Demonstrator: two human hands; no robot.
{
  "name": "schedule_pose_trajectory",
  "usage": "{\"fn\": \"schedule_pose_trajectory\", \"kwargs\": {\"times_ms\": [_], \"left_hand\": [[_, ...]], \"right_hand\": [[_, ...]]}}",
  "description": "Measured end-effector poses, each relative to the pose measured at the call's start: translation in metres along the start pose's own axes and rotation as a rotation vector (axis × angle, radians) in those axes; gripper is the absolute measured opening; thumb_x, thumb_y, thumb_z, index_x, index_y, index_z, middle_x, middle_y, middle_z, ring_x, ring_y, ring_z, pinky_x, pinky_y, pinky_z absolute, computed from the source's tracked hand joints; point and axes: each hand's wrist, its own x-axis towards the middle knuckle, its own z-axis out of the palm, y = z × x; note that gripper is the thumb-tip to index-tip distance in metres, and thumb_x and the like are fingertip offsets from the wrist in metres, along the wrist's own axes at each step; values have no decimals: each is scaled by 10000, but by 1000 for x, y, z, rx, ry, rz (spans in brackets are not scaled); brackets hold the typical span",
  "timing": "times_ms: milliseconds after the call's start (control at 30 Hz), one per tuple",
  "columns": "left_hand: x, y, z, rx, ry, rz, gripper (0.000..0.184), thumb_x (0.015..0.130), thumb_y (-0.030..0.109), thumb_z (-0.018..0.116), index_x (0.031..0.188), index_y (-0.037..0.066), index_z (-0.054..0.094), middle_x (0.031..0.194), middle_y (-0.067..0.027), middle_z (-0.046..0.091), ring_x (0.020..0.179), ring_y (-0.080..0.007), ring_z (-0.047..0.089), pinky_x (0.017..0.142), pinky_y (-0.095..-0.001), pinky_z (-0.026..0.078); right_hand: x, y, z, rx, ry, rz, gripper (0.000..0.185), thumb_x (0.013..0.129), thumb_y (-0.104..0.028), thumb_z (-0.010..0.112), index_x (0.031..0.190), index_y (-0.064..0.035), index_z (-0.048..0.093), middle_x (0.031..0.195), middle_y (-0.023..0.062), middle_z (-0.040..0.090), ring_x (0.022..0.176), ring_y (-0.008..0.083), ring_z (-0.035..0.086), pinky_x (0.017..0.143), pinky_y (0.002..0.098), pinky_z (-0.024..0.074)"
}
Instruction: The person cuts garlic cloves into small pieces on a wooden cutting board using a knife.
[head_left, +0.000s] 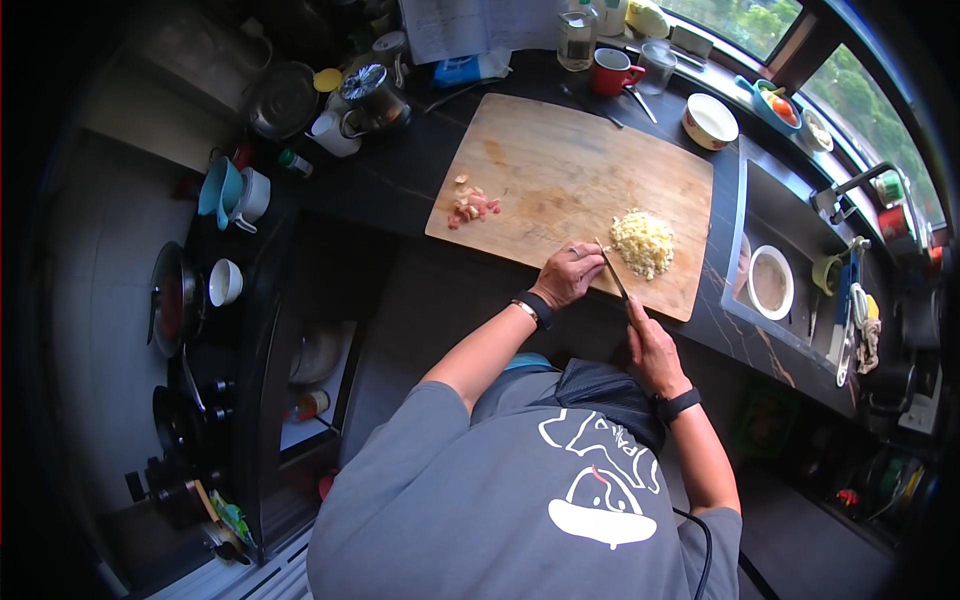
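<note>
My right hand (655,352) is closed around the handle of a knife (614,275). Its blade points up and to the left, over the front edge of a wooden cutting board (560,145). Close beside the blade, my left hand (568,275) has its fingers curled and pressed together on the board. Whatever lies under those fingertips is mostly hidden. Just right of the blade is a heap of finely chopped pale yellow bits (642,243). A smaller pile of pinkish pieces (473,206) lies at the board's left side.
At the right is a sink (740,215) with a white bowl (771,282) in it. Behind the board stand a red mug (615,72), a glass bottle (577,40) and a patterned bowl (710,121). A metal pot (375,98) and white cup (335,133) stand left.
</note>
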Motion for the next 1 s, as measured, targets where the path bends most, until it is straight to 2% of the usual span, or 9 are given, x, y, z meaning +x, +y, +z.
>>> {"fn": "schedule_pose_trajectory", "kwargs": {"times_ms": [400, 500, 600, 767, 833, 900, 967, 1000], "left_hand": [[-2, -2, 0, -10, -6, 2, 105, 790, 33, 728, 887, 51, 691, 966, -66, 671, 919, -250, 647, 828, -348, 527], [-3, -4, -1, -32, -34, 7, 115, 798, 28, 721, 906, 47, 689, 974, -74, 668, 933, -256, 646, 848, -353, 526], [-1, -5, -6, -39, -66, 43, 118, 810, 25, 710, 923, 45, 683, 989, -77, 665, 951, -262, 643, 864, -354, 523], [-3, -5, -2, -40, -63, 8, 124, 810, 28, 709, 927, 50, 677, 995, -76, 661, 962, -265, 638, 860, -352, 522], [-3, -6, -2, -49, -57, -11, 123, 805, 30, 712, 921, 52, 677, 992, -75, 660, 960, -266, 638, 856, -352, 523], [-4, -6, -1, -54, -61, -30, 99, 799, 42, 709, 893, 60, 682, 986, -81, 662, 950, -264, 636, 856, -352, 515], [-5, -7, 0, -54, -48, -22, 95, 796, 41, 712, 885, 60, 684, 980, -78, 663, 947, -262, 637, 853, -351, 517], [-5, -7, 0, -56, -35, -13, 91, 793, 41, 716, 877, 60, 686, 974, -76, 664, 943, -260, 638, 851, -350, 519]], "right_hand": [[0, 13, 16, -62, 22, 14, 650, 939, -112, 584, 1521, -201, 309, 837, 189, 578, 725, 395, 626, 631, 486, 513], [-19, 11, 1, -67, -35, 50, 648, 926, -77, 595, 1510, -193, 339, 854, 187, 594, 739, 386, 630, 645, 475, 517], [-23, 3, -15, -18, 37, 11, 619, 904, -6, 598, 1474, -157, 411, 862, 176, 612, 764, 360, 634, 682, 449, 515], [-7, -1, -13, 34, 87, -24, 623, 910, -21, 597, 1483, -150, 392, 866, 180, 603, 775, 369, 626, 694, 445, 510], [-5, -5, -10, 49, -105, 130, 572, 929, 0, 562, 1471, -74, 398, 1074, 228, 637, 963, 376, 640, 841, 403, 512], [-2, -6, -8, 51, -79, 103, 568, 926, 1, 565, 1467, -66, 402, 1058, 229, 636, 955, 376, 639, 838, 403, 512], [0, -3, -2, 3, 20, -19, 632, 924, -71, 596, 1501, -166, 356, 817, 180, 565, 726, 375, 617, 650, 465, 512], [1, -2, 1, 5, 17, -19, 632, 924, -71, 596, 1501, -166, 356, 817, 180, 565, 726, 375, 617, 650, 465, 512]]}}
